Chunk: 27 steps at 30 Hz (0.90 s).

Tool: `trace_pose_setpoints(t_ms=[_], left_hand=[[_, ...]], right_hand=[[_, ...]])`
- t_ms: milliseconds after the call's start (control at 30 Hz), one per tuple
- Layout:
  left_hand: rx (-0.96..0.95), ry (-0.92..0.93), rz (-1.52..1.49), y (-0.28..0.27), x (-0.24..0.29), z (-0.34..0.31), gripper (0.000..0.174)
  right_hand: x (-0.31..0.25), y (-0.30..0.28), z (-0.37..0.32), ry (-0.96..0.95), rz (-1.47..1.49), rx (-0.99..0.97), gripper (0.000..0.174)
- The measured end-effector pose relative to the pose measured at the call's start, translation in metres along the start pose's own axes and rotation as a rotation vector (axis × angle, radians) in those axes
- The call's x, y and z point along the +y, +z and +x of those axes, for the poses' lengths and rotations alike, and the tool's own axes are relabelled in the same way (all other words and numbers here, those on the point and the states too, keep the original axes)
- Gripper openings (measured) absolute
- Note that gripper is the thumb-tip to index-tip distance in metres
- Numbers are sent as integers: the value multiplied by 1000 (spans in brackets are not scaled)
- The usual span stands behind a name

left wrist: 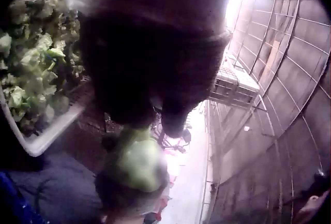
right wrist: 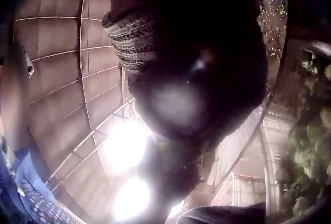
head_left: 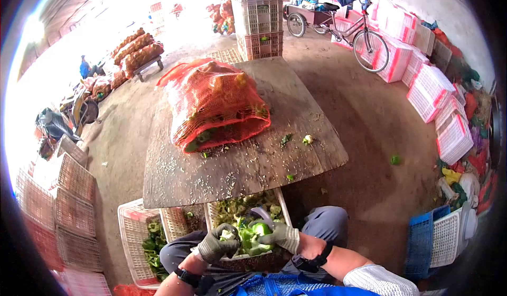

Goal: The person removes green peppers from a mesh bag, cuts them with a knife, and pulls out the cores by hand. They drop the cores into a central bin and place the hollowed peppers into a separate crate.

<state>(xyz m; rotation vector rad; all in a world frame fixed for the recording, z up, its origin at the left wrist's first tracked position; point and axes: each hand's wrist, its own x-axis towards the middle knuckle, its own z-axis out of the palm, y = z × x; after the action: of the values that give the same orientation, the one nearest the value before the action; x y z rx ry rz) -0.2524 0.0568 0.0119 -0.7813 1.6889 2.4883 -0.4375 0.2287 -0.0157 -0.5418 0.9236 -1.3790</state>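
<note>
In the head view, my gloved left hand [head_left: 219, 244] curls round a pale green and white piece that looks like a pepper core [head_left: 228, 235]. Close beside it, my gloved right hand [head_left: 283, 237] grips a knife with a curved blade [head_left: 262, 214] pointing up and left. A bright green pepper [head_left: 259, 231] sits at the right hand's fingers. From the left wrist, a pale green pepper [left wrist: 139, 164] shows between the two hands. Both hands are over a white crate [head_left: 285, 207] of green trimmings. The right wrist view is mostly dark glove [right wrist: 201, 79], hiding its fingers.
A wooden table [head_left: 248, 169] strewn with pale seeds stands ahead, bearing a red mesh sack [head_left: 216, 98] with its mouth open. Another crate [head_left: 134, 243] of green pieces is left of my knees. Stacked crates [head_left: 260, 21], a tricycle [head_left: 338, 24] and white boxes [head_left: 430, 92] stand beyond.
</note>
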Motion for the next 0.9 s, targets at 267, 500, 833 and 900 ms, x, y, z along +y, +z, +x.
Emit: trace_pose_setpoints(t_ms=[267,500,833,900], left_hand=[[358,-51,-208,-10,-42,47,26],[474,-157,-30,-8,-51,58,33],[418,-45,-225,-16,-73,53,34],[477,-44,-91,-17,-82,58,29]], right_hand=[[-23,2,-4,-42,-36,220,81],[-18,11,-4,11,-48,239,102],[-35,34,5,131,-99,207,98],[-39,36,3,188,-114,212,97]])
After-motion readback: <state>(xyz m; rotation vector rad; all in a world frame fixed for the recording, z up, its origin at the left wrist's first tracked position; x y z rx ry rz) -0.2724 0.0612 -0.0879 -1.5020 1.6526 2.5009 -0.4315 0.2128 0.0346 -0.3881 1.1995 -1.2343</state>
